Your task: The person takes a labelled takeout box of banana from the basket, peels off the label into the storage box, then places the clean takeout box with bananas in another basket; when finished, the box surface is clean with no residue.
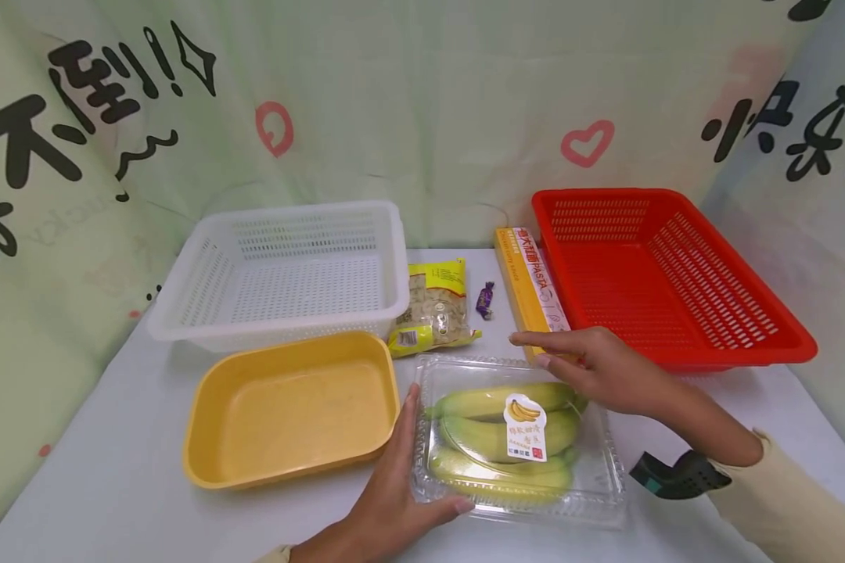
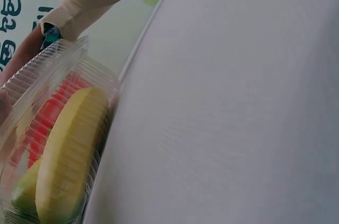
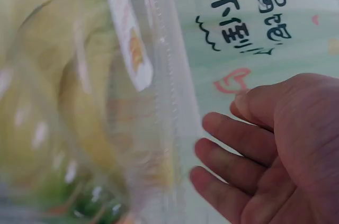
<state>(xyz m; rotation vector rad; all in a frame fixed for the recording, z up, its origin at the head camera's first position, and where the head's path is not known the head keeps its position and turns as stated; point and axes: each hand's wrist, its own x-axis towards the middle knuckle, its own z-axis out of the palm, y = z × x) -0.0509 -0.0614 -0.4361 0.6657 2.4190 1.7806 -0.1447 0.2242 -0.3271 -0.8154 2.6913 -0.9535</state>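
A clear plastic clamshell box (image 1: pixel 602 477) of bananas (image 1: pixel 507 434) lies at the front of the table, a banana sticker (image 1: pixel 526 426) on its lid. My left hand (image 1: pixel 394 485) holds its near left corner, fingers along the left side and thumb over the front edge. Above the far right corner of the box, my right hand (image 1: pixel 598 363) holds nothing; its fingers point left and overlap the pasta box (image 1: pixel 528 285). The right wrist view shows that hand (image 3: pixel 280 150) with its fingers slightly bent, apart from the lid. The left hand is hidden in the left wrist view.
A yellow tub (image 1: pixel 292 407) stands left of the banana box, with a white basket (image 1: pixel 289 320) behind it. A yellow-ended packet (image 1: pixel 433 309) and a purple-wrapped candy (image 1: pixel 485 300) lie behind the box. The red basket (image 1: pixel 676 274) stands at the back right, near the curtain (image 1: pixel 422 117).
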